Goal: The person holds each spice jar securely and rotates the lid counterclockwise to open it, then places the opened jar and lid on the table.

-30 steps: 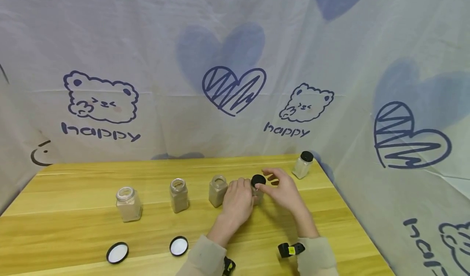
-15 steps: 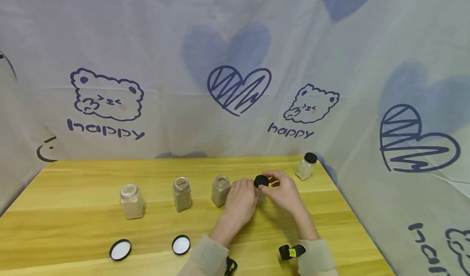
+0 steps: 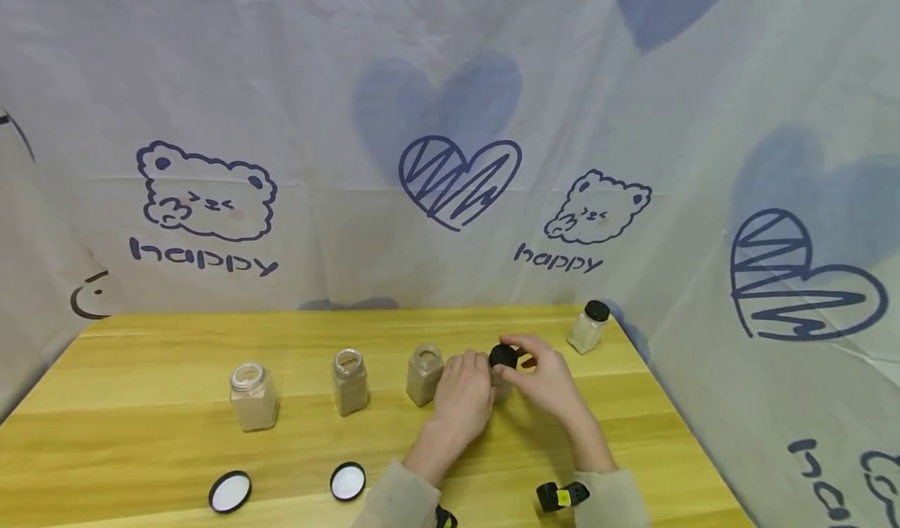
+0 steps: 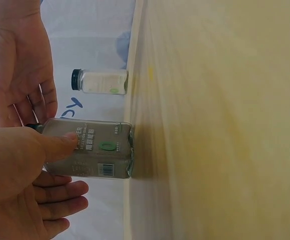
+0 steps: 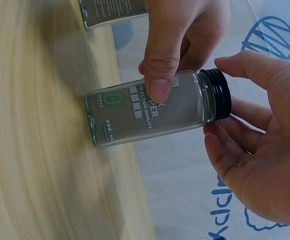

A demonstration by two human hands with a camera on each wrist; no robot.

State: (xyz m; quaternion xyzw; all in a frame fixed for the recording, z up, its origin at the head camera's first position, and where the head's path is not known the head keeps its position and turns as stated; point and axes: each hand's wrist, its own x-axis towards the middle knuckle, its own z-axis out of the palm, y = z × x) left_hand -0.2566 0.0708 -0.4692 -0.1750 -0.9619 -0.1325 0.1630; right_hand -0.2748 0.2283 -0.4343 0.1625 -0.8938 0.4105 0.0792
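Observation:
My left hand (image 3: pixel 464 397) holds a square glass pepper jar (image 5: pixel 122 124) filled with grey-brown powder, thumb pressed on the labelled side. The jar stands upright on the table. A black screw lid (image 5: pixel 219 95) sits on its neck. Around that lid, thumb and fingers of my right hand (image 3: pixel 551 381) are curved, fingertips right at its edge. In the head view the left hand hides most of the jar. Just left of this hand stands an uncapped jar (image 3: pixel 424 379) of similar powder.
Two more uncapped jars, one slim (image 3: pixel 350 394) and one wider (image 3: pixel 255 404), stand farther left. In front of them lie two black lids (image 3: pixel 230 492) (image 3: pixel 348 482), white insides up. A black-capped jar (image 3: pixel 587 333) of pale contents stands at the back right corner, near the printed cloth (image 3: pixel 337 223).
The head view has shifted slightly. My right hand's fingers have moved a little around the black lid, while my left hand keeps its hold on the jar.

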